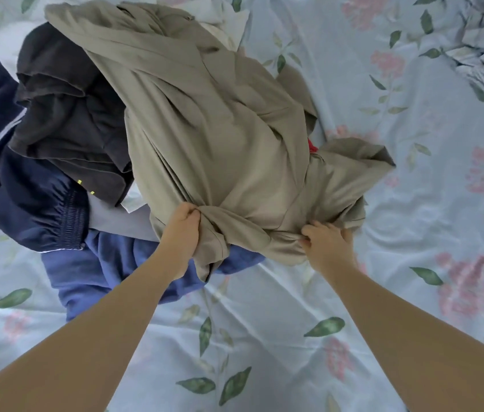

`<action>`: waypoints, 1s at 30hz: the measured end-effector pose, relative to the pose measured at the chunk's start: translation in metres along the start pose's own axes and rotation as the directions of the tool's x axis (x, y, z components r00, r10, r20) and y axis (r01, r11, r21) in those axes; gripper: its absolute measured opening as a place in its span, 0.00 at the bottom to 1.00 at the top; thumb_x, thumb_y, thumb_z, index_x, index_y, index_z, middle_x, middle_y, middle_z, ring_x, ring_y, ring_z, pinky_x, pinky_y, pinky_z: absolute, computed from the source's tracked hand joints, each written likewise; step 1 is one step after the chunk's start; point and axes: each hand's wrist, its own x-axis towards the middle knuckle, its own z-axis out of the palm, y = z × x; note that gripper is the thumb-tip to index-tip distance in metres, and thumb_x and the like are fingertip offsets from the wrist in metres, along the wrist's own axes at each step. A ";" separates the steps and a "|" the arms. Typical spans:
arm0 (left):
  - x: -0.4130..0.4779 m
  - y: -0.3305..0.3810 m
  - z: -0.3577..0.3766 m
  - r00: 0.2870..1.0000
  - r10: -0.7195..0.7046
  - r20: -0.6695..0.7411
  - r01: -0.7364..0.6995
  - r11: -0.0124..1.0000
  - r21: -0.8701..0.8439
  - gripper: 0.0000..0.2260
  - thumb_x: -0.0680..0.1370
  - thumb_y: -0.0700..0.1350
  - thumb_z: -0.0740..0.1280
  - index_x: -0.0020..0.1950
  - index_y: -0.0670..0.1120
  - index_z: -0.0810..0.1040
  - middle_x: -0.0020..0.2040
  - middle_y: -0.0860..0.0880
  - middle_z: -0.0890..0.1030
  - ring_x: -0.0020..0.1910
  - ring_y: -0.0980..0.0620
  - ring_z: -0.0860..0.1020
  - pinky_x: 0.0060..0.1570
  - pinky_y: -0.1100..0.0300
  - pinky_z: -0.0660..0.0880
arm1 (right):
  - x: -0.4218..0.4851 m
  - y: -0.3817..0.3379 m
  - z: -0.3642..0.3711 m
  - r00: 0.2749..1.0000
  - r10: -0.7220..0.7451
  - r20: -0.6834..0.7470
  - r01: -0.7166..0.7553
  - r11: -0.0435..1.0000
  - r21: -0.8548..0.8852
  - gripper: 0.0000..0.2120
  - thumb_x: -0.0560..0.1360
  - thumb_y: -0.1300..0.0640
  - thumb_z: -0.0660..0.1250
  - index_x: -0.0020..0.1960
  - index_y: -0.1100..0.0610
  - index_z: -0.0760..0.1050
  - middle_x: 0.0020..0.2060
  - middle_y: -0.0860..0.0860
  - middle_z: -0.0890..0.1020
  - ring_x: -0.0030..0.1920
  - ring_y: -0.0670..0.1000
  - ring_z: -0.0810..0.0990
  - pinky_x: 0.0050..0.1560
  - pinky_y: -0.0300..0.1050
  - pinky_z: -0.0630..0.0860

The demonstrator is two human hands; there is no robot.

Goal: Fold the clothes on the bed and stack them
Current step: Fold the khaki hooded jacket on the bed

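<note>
Head: khaki garment (220, 150) inside curled fingers (188, 213)

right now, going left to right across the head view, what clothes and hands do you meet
navy striped garment → dark brown garment → left hand → khaki garment, gripped by both hands → right hand → bunched floral sheet

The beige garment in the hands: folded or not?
Not folded. The beige garment drapes twisted and creased over the clothes pile, its near edge bunched in the left hand and right hand.
</note>
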 end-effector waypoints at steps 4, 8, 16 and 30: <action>-0.030 0.018 -0.005 0.999 -0.036 0.000 0.036 0.993 -0.116 0.12 0.82 0.44 0.54 0.42 0.53 0.72 0.46 0.49 0.75 0.51 0.46 0.72 0.60 0.43 0.72 | -0.039 0.003 -0.016 0.994 0.103 -0.046 -0.073 0.898 0.434 0.11 0.81 0.58 0.53 0.40 0.56 0.59 0.30 0.52 0.68 0.37 0.57 0.69 0.43 0.47 0.65; -0.074 0.051 -0.011 0.999 -0.046 0.012 0.047 0.960 -0.275 0.12 0.82 0.45 0.54 0.42 0.51 0.73 0.46 0.49 0.77 0.48 0.48 0.73 0.54 0.52 0.72 | -0.081 -0.005 -0.067 0.979 0.203 -0.006 -0.126 0.630 0.767 0.09 0.81 0.58 0.53 0.45 0.60 0.65 0.36 0.53 0.70 0.37 0.52 0.69 0.37 0.47 0.67; -0.185 0.134 -0.034 1.000 0.006 0.011 0.000 0.878 -0.478 0.09 0.79 0.52 0.62 0.50 0.48 0.78 0.52 0.47 0.82 0.51 0.48 0.78 0.54 0.54 0.74 | -0.173 -0.005 -0.190 0.974 0.189 -0.126 0.054 0.344 0.937 0.09 0.79 0.62 0.57 0.44 0.59 0.74 0.43 0.57 0.78 0.44 0.56 0.74 0.46 0.49 0.70; -0.348 0.181 -0.021 0.818 0.572 0.059 -0.570 0.792 0.218 0.24 0.69 0.59 0.73 0.60 0.54 0.71 0.50 0.51 0.76 0.51 0.52 0.76 0.54 0.57 0.72 | -0.293 0.034 -0.314 0.955 0.050 -0.292 0.295 -0.065 0.953 0.11 0.77 0.64 0.62 0.36 0.57 0.74 0.35 0.55 0.78 0.37 0.52 0.76 0.43 0.46 0.73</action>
